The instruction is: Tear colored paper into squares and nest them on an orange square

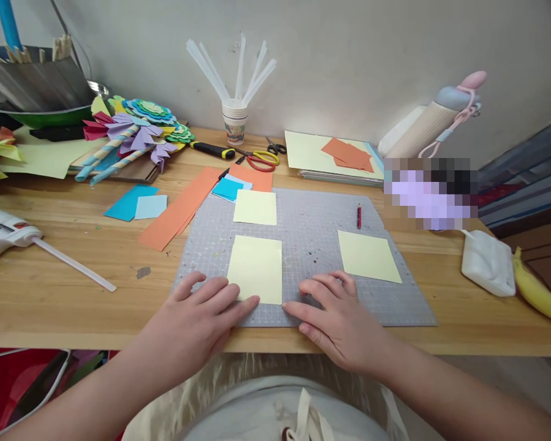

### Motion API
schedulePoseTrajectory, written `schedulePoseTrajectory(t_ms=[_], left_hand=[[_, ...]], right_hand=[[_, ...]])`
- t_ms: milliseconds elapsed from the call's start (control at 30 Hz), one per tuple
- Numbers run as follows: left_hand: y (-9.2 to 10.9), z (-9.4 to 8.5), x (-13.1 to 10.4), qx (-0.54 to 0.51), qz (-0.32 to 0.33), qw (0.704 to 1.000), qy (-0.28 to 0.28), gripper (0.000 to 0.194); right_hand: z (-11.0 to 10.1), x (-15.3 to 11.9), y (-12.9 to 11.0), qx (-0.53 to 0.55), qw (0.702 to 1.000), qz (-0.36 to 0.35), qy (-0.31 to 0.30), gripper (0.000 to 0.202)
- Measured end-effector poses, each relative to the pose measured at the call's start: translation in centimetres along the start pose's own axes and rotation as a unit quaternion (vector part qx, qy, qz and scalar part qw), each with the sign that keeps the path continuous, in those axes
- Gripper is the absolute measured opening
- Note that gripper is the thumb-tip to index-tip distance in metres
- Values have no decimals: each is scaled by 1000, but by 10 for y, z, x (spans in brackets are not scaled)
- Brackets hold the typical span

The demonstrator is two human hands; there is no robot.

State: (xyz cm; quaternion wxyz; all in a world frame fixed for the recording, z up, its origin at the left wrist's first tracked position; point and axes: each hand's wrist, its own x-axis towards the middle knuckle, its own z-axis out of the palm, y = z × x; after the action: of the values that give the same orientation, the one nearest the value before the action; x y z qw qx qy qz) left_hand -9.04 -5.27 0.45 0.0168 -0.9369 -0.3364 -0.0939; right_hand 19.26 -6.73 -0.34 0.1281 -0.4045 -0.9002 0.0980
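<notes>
Paper sheet, pale yellow, is lying flat near the front edge of the gray cutting mat, basically between the two hands. Left hand is the closer one: its fingers are loosely spread over the near left part, index tip right along the near edge, so it's pressing, not pinching. Right hand is just off the near right corner, index pointing at it, other fingers loosely curled with nothing in them that I can see; can't tell if that fingertip actually touches. Sheet looks close to square, so no obvious long axis imo. Its near left corner is hidden under the left hand, and the stepped far edge might mean a second layer, hard to say. Glue gun and banana are cut off, plus the lavender thing is pixelated.
</notes>
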Motion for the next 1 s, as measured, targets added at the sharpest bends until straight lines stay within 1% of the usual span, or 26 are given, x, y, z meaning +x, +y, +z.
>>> schedulePoseTrajectory(t_ms=[100, 200, 333, 433, 500, 533, 600, 633, 667, 700, 800, 833, 900, 967, 1000], left_hand=[[-7, -3, -4, 25, 9, 999, 26, 33], [-16, -6, -11, 36, -5, 998, 47, 27], [-25, -12, -22, 41, -24, 998, 39, 23], [-25, -15, -18, 25, -55, 998, 28, 18], [-24, -16, -4, -6, -103, 995, 15, 22], [-24, -15, 6, -25, -134, 991, 5, 24], [-28, -13, 31, -70, -192, 979, -16, 22], [-32, -11, 44, -92, -208, 973, -30, 31], [-36, -9, 58, -115, -214, 968, -66, 42], [-40, -7, 70, -130, -206, 966, -91, 48], [-53, -2, 97, -156, -188, 960, -135, 55], [-56, -2, 102, -166, -184, 957, -147, 54], [-58, -4, 107, -189, -179, 951, -167, 41], [-55, -12, 106, -216, -173, 945, -175, 28], [-53, -18, 105, -231, -169, 942, -176, 27]], right_hand=[[2, 0, -1, 7, 1000, 11, -2, 25], [3, 1, -1, 11, 1000, 15, -3, 25], [2, 1, 0, 18, 1000, 15, -5, 23], [1, 1, 0, 25, 1000, 7, -6, 23], [1, 1, 0, 27, 1000, -4, -3, 23], [1, 0, 1, 27, 1000, -10, 2, 23], [3, -2, 2, 27, 999, -16, 14, 26], [3, -3, 3, 29, 999, -15, 22, 28], [4, -5, 4, 30, 999, -14, 31, 30], [5, -7, 4, 32, 999, -10, 40, 31], [8, -11, 6, 33, 997, 7, 69, 34], [9, -12, 6, 32, 996, 14, 78, 34], [11, -13, 7, 35, 994, 29, 96, 35], [11, -13, 9, 41, 993, 42, 106, 35], [11, -14, 10, 43, 991, 46, 114, 35]])
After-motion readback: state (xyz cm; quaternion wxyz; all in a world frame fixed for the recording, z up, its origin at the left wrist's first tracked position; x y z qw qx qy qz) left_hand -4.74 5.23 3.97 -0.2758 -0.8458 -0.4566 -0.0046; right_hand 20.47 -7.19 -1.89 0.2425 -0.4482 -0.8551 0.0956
